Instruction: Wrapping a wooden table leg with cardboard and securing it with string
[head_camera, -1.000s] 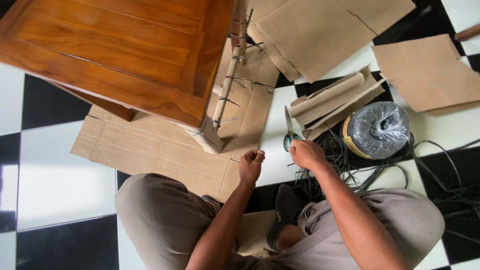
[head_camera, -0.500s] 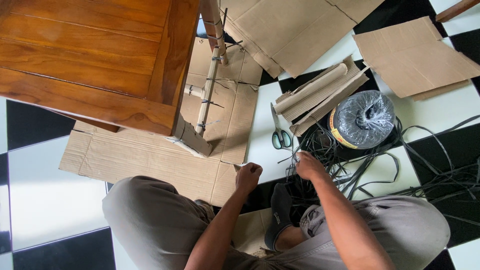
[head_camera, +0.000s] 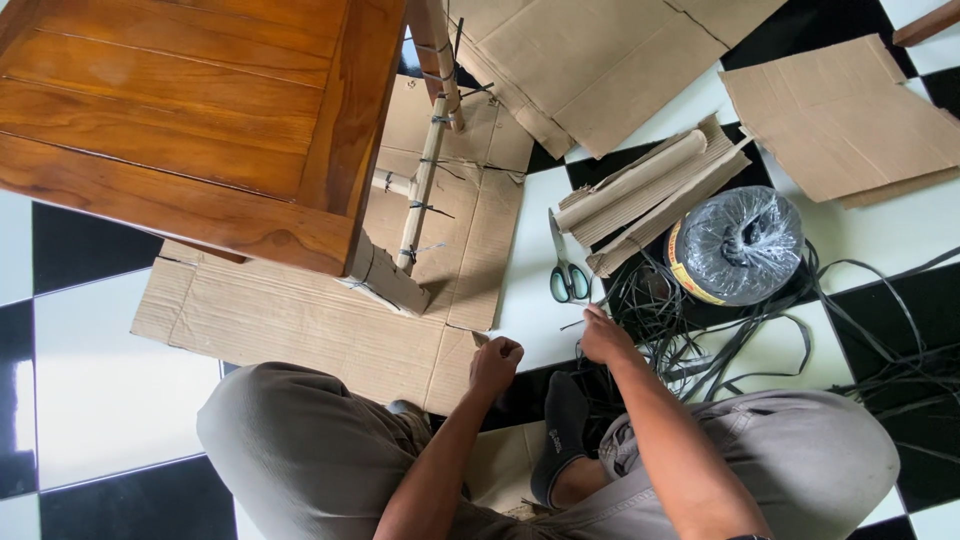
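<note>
I sit on the floor with my legs folded. My left hand (head_camera: 497, 360) is closed in a fist just above my knee, at the edge of a flat cardboard sheet (head_camera: 290, 320); I see nothing in it. My right hand (head_camera: 605, 338) rests at the near edge of a tangle of black plastic strap (head_camera: 690, 330), its fingers pinched on some strands. Green-handled scissors (head_camera: 567, 275) lie on the white tile just beyond that hand. A spool of black strap (head_camera: 737, 245) wrapped in clear film stands to the right.
A wooden table (head_camera: 190, 120) stands upper left, its leg (head_camera: 388, 282) wrapped in cardboard and tied with strap. A rolled cardboard bundle (head_camera: 640, 185) lies behind the scissors. Loose cardboard pieces (head_camera: 850, 110) lie on the black-and-white tile floor (head_camera: 90, 370).
My right hand has left the scissors lying on the tile and drawn back to the strap tangle. My left fist has moved slightly toward me. The view shifted a little.
</note>
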